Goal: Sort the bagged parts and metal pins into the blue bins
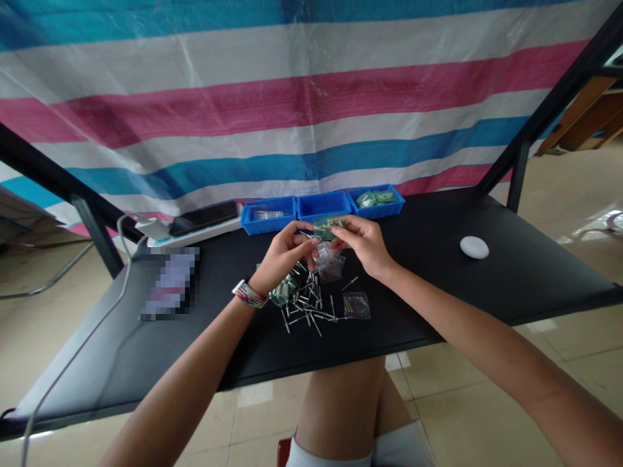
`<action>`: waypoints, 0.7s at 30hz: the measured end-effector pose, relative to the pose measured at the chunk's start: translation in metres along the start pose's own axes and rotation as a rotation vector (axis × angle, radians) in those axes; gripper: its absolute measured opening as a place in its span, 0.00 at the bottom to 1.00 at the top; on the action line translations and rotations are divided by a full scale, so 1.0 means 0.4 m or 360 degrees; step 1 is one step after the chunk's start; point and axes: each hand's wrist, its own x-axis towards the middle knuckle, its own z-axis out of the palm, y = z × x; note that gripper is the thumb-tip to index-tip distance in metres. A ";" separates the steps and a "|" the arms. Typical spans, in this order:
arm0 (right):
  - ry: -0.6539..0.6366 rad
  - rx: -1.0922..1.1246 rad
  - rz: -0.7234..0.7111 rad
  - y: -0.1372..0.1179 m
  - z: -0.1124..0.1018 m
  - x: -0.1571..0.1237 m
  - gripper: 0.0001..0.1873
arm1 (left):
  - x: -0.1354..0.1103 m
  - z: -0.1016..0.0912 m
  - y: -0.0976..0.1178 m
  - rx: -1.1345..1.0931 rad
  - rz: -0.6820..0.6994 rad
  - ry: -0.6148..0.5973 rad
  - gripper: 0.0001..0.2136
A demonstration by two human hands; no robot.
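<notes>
Between my two hands, above the black table (418, 305), is a small clear bag with a greenish tint (322, 227) and pale pieces inside. My left hand (287, 253) pinches its left side, and my right hand (363, 241) grips its right side. Below them lies a loose heap of silver pop rivets (306, 305). A green-tinted bag of pale pieces (285, 290) rests by my left wrist, and clear plastic bags (329, 263) lie under my hands. Nearer the front edge is a flat clear bag (357, 305) with small gold-coloured pieces.
Three blue bins stand at the back: the left bin (268, 224) holds clear bags, the right bin (376, 212) green-tinted ones. A power strip (195, 233) carries a dark phone (204, 218). A white oval object (474, 247) sits at right. A white cable (104, 318) crosses the left side.
</notes>
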 end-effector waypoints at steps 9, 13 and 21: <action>0.0319 -0.1555 -0.0882 -0.003 -0.224 0.149 0.21 | -0.004 0.001 0.007 -0.0063 -0.0007 -0.0017 0.15; 0.0182 -0.1981 -0.0807 0.038 -0.266 0.170 0.25 | -0.004 -0.002 0.003 -0.0071 0.0000 -0.0010 0.14; 0.0083 -0.2290 -0.0849 0.067 -0.247 0.156 0.24 | -0.001 -0.011 0.005 -0.0039 0.0028 0.0039 0.13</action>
